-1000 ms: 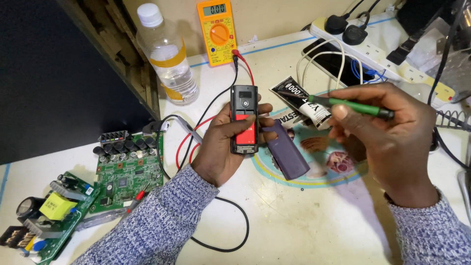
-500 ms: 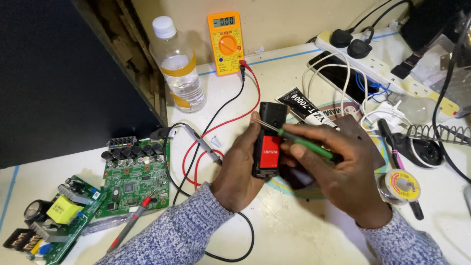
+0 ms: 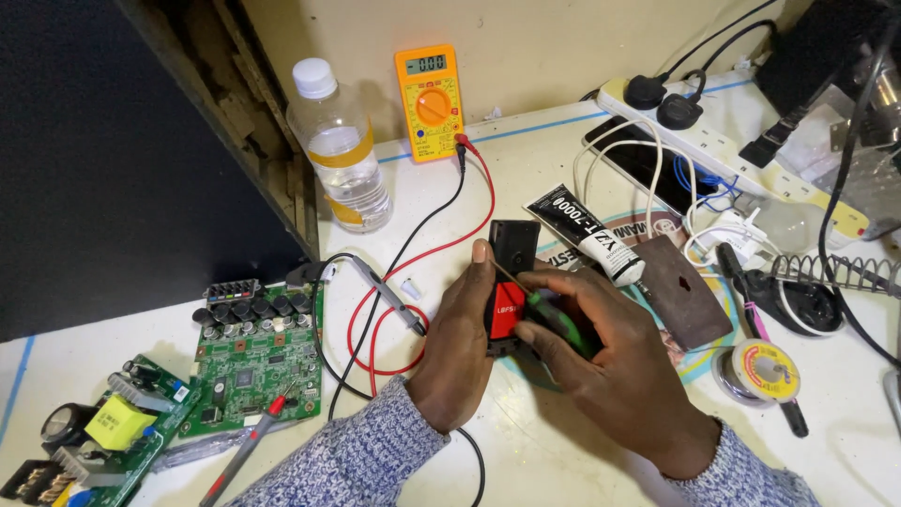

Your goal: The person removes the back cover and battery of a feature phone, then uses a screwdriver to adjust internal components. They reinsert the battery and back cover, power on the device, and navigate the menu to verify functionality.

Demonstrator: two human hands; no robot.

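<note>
My left hand [image 3: 460, 352] grips a small black-and-red device [image 3: 509, 286] at bench centre, fingers closed around its left edge. My right hand [image 3: 615, 376] closes on a green-handled screwdriver [image 3: 554, 317], tip touching the device face. A yellow multimeter [image 3: 430, 103] stands at 12 o'clock of the device, a plastic bottle [image 3: 338, 145] at 11, a green circuit board [image 3: 251, 357] at 9, and a solder spool [image 3: 762, 368] at 3.

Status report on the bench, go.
Left hand grips the black-and-red device. Right hand holds a green screwdriver, tip on the device. Probe leads beside the left hand, nothing blocking.
</note>
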